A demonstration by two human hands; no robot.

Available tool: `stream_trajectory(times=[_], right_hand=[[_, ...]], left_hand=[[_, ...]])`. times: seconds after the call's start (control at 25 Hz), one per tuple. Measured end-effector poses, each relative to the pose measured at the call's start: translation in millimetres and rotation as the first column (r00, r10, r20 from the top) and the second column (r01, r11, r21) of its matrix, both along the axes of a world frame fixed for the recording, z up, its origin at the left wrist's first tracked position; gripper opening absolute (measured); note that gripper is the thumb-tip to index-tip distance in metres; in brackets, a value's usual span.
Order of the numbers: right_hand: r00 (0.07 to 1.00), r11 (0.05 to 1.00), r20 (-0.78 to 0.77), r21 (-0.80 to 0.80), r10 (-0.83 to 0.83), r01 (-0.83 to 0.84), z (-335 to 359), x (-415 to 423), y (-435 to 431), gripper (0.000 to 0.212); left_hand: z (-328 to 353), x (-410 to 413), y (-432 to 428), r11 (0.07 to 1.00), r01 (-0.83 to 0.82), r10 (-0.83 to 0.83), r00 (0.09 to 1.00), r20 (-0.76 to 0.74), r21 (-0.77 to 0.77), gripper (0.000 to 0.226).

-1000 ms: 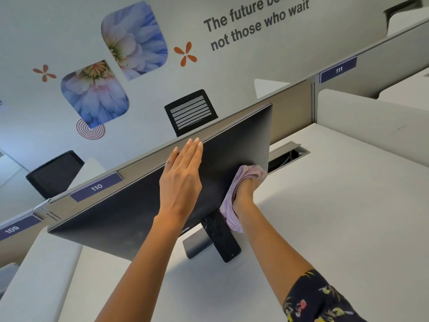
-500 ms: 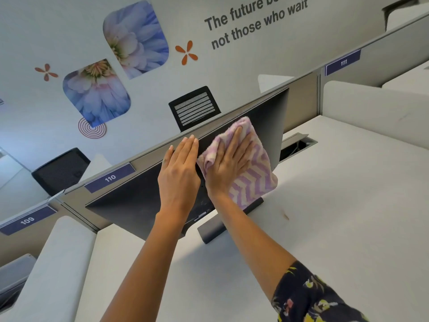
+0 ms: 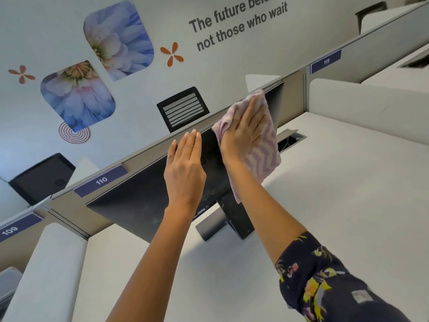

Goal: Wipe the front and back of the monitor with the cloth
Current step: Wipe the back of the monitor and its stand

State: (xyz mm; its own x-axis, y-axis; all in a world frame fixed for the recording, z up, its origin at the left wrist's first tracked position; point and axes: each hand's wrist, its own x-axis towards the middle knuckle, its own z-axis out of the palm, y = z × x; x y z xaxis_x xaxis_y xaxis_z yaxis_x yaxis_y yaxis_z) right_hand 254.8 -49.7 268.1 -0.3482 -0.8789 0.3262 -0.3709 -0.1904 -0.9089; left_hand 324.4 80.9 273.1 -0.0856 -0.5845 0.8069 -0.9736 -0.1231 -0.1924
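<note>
Cloth [image 3: 262, 145], pink chevron towel: position?
– Spread flat on back panel of monitor [image 3: 139, 196], upper right, top hem at the panel's top edge, near the right corner. Pressed there under right hand [image 3: 243, 133], fingers straight and together, nothing gripped.
Change over the last second?
– Formerly bunched low beside stand [image 3: 234, 219]; then opened out mid-panel; now higher and further right. One upward sweep, by judgement.
Left hand [image 3: 185, 168]?
– Unchanged: flat on the same panel near the top edge, fingers straight and closed up, steadying, holding nothing.
Standing of task?
– Back in progress, right portion covered; pale smears remaining on lower part of panel. Front turned toward partition [image 3: 293, 101], out of view, condition not determinable. Probable remainder: strokes leftward, then the screen side
</note>
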Motion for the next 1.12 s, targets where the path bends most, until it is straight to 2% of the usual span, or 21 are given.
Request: stream_trajectory(times=[0.2,0.28,0.36,0.44,0.48,0.6,0.68,0.8,0.84,0.88,0.92,1.0,1.04,1.12], right_hand=[[0.946,0.937,-0.325,-0.323,0.023,-0.134,-55.6,13.2,33.0,0.067],[0.952,0.941,-0.295,-0.292,0.08,-0.169,-84.5,1.9,30.6,0.069],[0.975,0.967,-0.075,-0.132,0.21,-0.218,-91.5,-13.6,23.8,0.076],[0.959,0.972,0.159,-0.05,0.235,-0.23,-75.7,-23.4,8.5,0.076],[0.962,0.976,0.17,-0.05,0.215,-0.21,-63.3,-26.5,1.3,0.074],[0.997,0.989,-0.006,-0.124,0.076,-0.076,-37.8,-18.9,-9.8,0.068],[0.998,0.989,-0.064,-0.148,0.018,-0.027,-40.8,-6.4,-0.5,0.068],[0.986,0.949,-0.152,-0.292,0.076,-0.118,-74.2,7.9,31.1,0.07],[0.983,0.939,-0.11,-0.296,0.147,-0.173,-85.3,4.9,38.6,0.071],[0.974,0.951,-0.003,-0.217,0.226,-0.221,-95.4,0.4,39.9,0.075],[0.935,0.964,0.237,-0.082,0.265,-0.252,-101.2,-4.6,37.1,0.084],[0.877,0.966,0.457,0.123,0.147,-0.226,-113.9,-13.3,15.0,0.108],[0.884,0.97,0.446,0.118,0.138,-0.211,-116.9,-20.0,2.2,0.112],[0.904,0.972,0.367,-0.008,0.22,-0.234,-98.2,-32.9,-17.4,0.098]], left_hand=[[-0.2,-0.5,-0.4,1.0,-0.002,0.002,1.0,-0.015,-0.008,0.04],[-1.1,-3.9,-1.3,1.0,0.0,0.0,1.0,-0.023,-0.013,0.042],[-2.7,-5.4,-1.6,1.0,0.003,-0.003,0.999,-0.037,-0.017,0.044],[-3.0,-5.6,-2.7,1.0,-0.005,0.004,0.999,-0.047,-0.024,0.046],[-2.9,-5.3,-3.1,1.0,-0.008,0.007,0.998,-0.055,-0.03,0.046],[-4.1,-8.8,-3.6,0.999,-0.024,0.02,0.996,-0.082,-0.046,0.046],[-5.7,-10.7,-4.8,0.998,-0.023,0.018,0.996,-0.085,-0.054,0.045],[-7.2,-10.2,-7.1,0.997,-0.023,0.016,0.995,-0.095,-0.067,0.044],[-7.7,-9.8,-7.5,0.997,-0.023,0.016,0.995,-0.096,-0.069,0.043],[-8.1,-9.7,-7.8,0.997,-0.02,0.014,0.996,-0.091,-0.071,0.043],[-8.1,-9.8,-7.9,0.997,-0.016,0.01,0.996,-0.083,-0.075,0.044],[-8.1,-8.6,-8.4,0.996,-0.011,0.005,0.998,-0.065,-0.089,0.043],[-8.3,-8.3,-9.1,0.995,-0.01,0.004,0.998,-0.06,-0.099,0.042],[-8.5,-9.0,-11.6,0.993,-0.012,0.003,0.997,-0.076,-0.119,0.041]])
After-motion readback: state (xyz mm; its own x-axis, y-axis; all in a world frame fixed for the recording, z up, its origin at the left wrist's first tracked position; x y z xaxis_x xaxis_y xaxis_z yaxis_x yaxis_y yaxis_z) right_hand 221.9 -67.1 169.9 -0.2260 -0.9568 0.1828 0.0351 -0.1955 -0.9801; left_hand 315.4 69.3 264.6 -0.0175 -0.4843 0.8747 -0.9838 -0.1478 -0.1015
